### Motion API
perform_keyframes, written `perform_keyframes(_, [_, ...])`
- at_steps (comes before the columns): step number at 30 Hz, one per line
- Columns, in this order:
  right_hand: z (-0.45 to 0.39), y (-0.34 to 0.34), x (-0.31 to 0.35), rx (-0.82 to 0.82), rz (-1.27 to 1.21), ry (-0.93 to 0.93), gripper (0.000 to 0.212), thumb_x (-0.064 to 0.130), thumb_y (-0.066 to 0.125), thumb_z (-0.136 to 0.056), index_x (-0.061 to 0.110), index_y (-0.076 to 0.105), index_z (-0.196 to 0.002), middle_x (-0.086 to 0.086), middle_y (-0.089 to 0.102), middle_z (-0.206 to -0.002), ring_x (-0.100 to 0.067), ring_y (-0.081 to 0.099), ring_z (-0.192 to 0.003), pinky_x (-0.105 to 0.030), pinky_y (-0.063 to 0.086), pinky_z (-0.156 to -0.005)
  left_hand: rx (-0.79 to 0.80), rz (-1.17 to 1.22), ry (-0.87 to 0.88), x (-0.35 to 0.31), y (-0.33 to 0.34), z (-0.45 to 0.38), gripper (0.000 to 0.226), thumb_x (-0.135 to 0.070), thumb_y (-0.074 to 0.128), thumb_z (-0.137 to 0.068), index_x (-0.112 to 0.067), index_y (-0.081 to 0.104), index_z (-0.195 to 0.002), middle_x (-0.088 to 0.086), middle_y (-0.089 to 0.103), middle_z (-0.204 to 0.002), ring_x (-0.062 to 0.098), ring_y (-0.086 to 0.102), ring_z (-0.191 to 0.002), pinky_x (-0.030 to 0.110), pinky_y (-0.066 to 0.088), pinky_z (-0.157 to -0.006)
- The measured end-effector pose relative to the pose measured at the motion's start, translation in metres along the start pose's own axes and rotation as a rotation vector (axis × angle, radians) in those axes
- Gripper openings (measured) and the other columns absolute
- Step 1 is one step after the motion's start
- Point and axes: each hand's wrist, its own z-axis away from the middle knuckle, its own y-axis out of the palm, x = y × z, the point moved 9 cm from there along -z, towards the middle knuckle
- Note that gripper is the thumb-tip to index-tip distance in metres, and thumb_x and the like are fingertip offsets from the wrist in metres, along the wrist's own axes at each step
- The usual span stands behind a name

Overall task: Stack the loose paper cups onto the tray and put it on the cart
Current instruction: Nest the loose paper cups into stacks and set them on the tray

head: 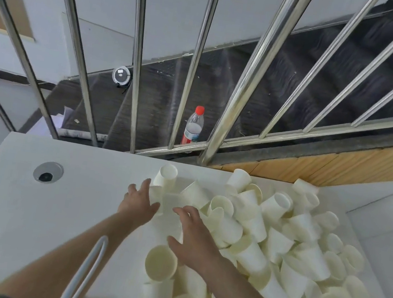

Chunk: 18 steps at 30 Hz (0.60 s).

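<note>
A white table point(26, 212) is seen from above, its right half covered by a big heap of loose paper cups point(290, 246), most lying on their sides, some nested, a few mouth-up. The heap is spread from the far right edge down to the near edge. The left hand point(139, 201) is held at the heap's left fringe, fingers spread and open, with nothing gripped; its fingertips are just beside or touching a blurred cup, contact cannot be told. An upright cup point(166, 176) is seen just beyond that hand, tilted slightly. The right hand point(191, 240) is laid palm-down over the cups, fingers loosely curved and parted; whether a cup is gripped under it cannot be told. A wide-mouthed cup point(161, 263) is lying just left of the right wrist. A round cable grommet point(48, 172) is set in the table's far left part, well apart from the cups. A white cord loop point(86, 270) is hanging near the left forearm. Beyond the table a steel railing point(247, 79) is standing, with dark stairs behind it. A plastic bottle point(193, 125) with a red cap is standing upright behind the bars, and a round white device point(121, 75) is resting further down on the left.
</note>
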Motion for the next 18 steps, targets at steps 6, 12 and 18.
perform_keyframes(6, [-0.017,-0.002,-0.007,0.019,-0.014,0.001,0.062,0.032,0.057,-0.092,0.022,0.03,-0.146,0.005,0.024,-0.145,-0.017,0.046,-0.12,-0.032,0.043,-0.1,-0.023,0.087,-0.006,0.005,0.003,-0.013,0.043,-0.033,0.059,-0.09,-0.015,0.043,-0.125,0.013,0.037,-0.131,0.035,0.054,-0.108,0.045,0.047,-0.092])
perform_keyframes(12, [-0.028,0.002,-0.003,0.018,-0.017,-0.008,0.061,0.032,0.058,-0.092,0.023,0.031,-0.146,0.006,0.025,-0.145,-0.017,0.048,-0.118,-0.029,0.042,-0.1,-0.115,0.023,0.115,0.002,-0.015,0.002,0.022,-0.033,0.057,-0.091,-0.015,0.054,-0.103,0.005,0.034,-0.138,0.026,0.052,-0.109,0.035,0.049,-0.081])
perform_keyframes(18, [-0.049,0.011,0.007,0.029,0.032,-0.025,0.059,0.028,0.056,-0.092,0.022,0.032,-0.146,0.004,0.025,-0.147,-0.017,0.039,-0.13,-0.029,0.041,-0.102,-0.146,-0.196,0.164,0.027,-0.03,0.027,0.017,-0.031,0.057,-0.089,-0.019,0.052,-0.101,-0.001,0.026,-0.147,0.022,0.042,-0.124,0.03,0.045,-0.087])
